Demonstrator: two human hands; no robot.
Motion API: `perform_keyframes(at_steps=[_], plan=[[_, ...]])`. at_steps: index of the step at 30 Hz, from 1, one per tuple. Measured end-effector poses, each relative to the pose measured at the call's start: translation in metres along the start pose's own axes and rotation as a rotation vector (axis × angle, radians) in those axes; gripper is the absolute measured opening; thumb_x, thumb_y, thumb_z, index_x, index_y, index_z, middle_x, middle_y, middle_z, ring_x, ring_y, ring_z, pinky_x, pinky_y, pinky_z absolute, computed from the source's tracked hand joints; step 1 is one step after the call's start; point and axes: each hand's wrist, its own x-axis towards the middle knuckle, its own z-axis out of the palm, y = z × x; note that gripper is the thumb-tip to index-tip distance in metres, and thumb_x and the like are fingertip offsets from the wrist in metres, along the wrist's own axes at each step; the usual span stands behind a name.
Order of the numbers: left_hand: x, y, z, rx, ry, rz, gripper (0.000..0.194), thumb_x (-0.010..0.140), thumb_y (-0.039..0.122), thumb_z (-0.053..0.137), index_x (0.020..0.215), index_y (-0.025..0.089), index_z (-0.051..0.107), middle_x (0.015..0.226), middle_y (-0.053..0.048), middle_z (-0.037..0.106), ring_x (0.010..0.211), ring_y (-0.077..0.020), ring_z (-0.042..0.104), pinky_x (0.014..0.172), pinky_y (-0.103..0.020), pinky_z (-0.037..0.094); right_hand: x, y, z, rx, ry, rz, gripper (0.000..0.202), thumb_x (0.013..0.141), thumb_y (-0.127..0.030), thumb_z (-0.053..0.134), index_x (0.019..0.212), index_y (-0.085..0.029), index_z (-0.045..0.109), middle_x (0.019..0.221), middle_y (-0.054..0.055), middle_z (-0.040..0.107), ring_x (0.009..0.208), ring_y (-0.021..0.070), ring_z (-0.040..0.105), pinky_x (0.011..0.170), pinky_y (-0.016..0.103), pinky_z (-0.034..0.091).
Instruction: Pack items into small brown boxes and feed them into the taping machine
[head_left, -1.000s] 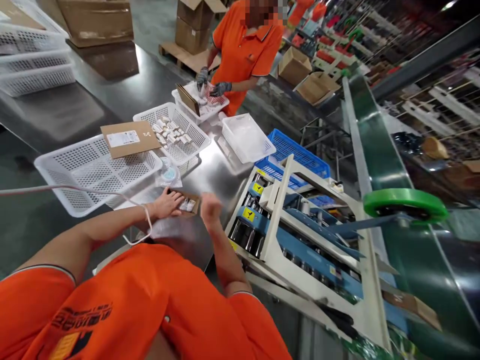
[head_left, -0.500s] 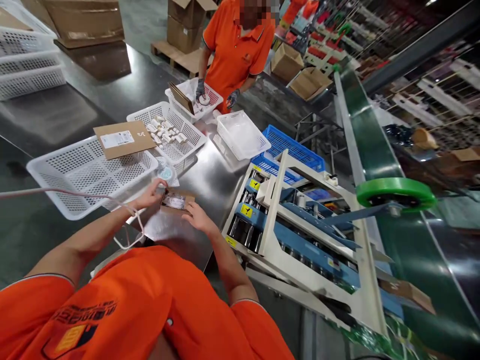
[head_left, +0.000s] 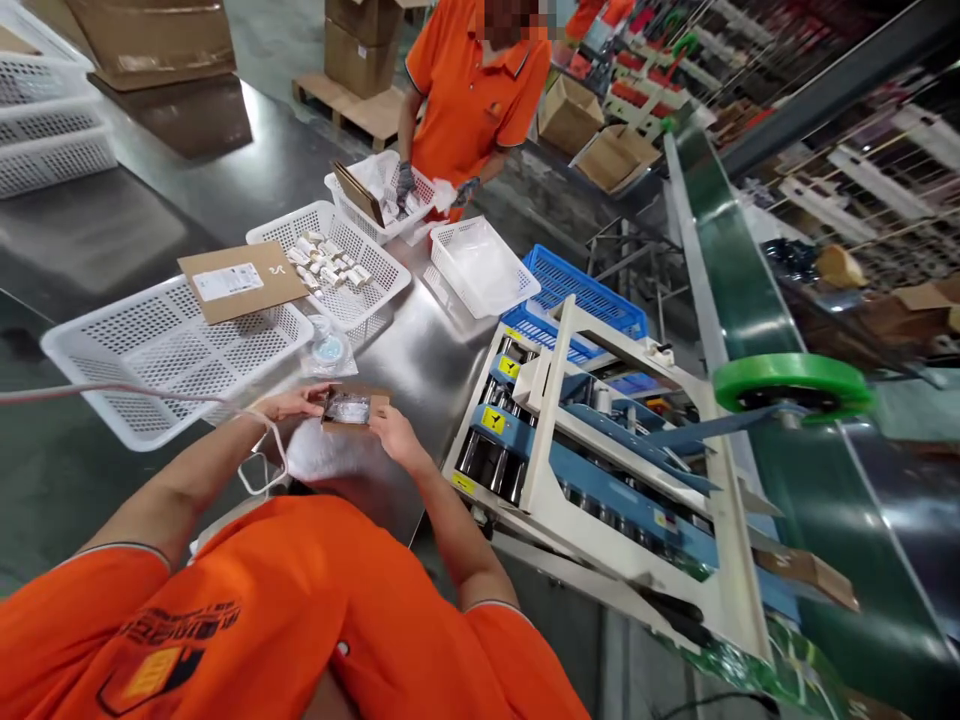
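A small brown cardboard box (head_left: 360,423) lies before me at the near side of the metal table, its top uncovered. Inside it sits a shiny, clear-wrapped item (head_left: 348,407) that I cannot name. The fingers of my left hand (head_left: 298,402) hold the box's left end. At its right end, my right hand (head_left: 395,434) grips the wall between thumb and fingers. Just beyond the left hand rests a clear plastic bag with a round, pale blue thing (head_left: 328,350). White crumpled plastic (head_left: 322,452) lies under and in front of the box.
White baskets (head_left: 150,437) stand left and ahead; one holds several small white rolls (head_left: 324,262), and a flat cardboard mailer (head_left: 244,282) spans two. A co-worker (head_left: 472,100) in gloves handles things opposite. To the right is a roller machine (head_left: 525,440). A cable (head_left: 187,397) crosses at left.
My left hand has come down from beside the blue item's bag to the box's left end. My right hand has closed on the right end. Opposite, the co-worker's gloved hands have shifted.
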Motion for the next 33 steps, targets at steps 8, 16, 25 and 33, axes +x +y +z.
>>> perform_keyframes(at_steps=[8, 16, 25, 33], plan=[[0.023, 0.004, 0.045, -0.345, 0.214, -0.253, 0.083, 0.050, 0.055, 0.109, 0.117, 0.020, 0.075, 0.098, -0.004, 0.079, 0.106, -0.0311, 0.075, 0.101, -0.046, 0.065, 0.016, -0.004, 0.009, -0.181, 0.165, 0.137, 0.029, 0.104, -0.028, 0.089, 0.131, -0.017, 0.086, 0.139, 0.018, 0.078, 0.122, 0.0312, 0.077, 0.103, 0.038, 0.064], [0.010, 0.031, 0.006, 0.228, 0.187, -0.163, 0.104, 0.081, 0.083, 0.083, 0.157, 0.013, 0.075, 0.157, -0.025, 0.075, 0.153, -0.0495, 0.065, 0.130, -0.061, 0.052, 0.013, 0.007, 0.020, -0.202, 0.094, 0.055, 0.058, 0.115, -0.031, 0.071, 0.172, -0.019, 0.064, 0.183, 0.020, 0.054, 0.173, 0.0403, 0.046, 0.130, 0.055, 0.052], [0.028, 0.038, 0.063, 1.140, 0.036, -0.111, 0.103, 0.096, 0.057, 0.082, 0.171, -0.007, 0.053, 0.170, -0.044, 0.056, 0.164, -0.0627, 0.048, 0.131, -0.070, 0.044, -0.018, 0.055, 0.070, 0.032, 0.395, 0.413, 0.076, 0.112, -0.042, 0.071, 0.180, -0.015, 0.051, 0.186, 0.028, 0.045, 0.172, 0.0410, 0.046, 0.134, 0.060, 0.046], [0.242, 0.096, 0.106, 1.057, -0.026, 0.040, 0.096, 0.096, 0.046, 0.088, 0.161, -0.012, 0.049, 0.160, -0.043, 0.060, 0.146, -0.0500, 0.062, 0.121, -0.052, 0.053, -0.053, 0.102, 0.140, 0.062, 0.551, 0.708, 0.063, 0.109, -0.046, 0.072, 0.158, -0.007, 0.072, 0.170, 0.038, 0.059, 0.158, 0.0497, 0.056, 0.120, 0.068, 0.052]])
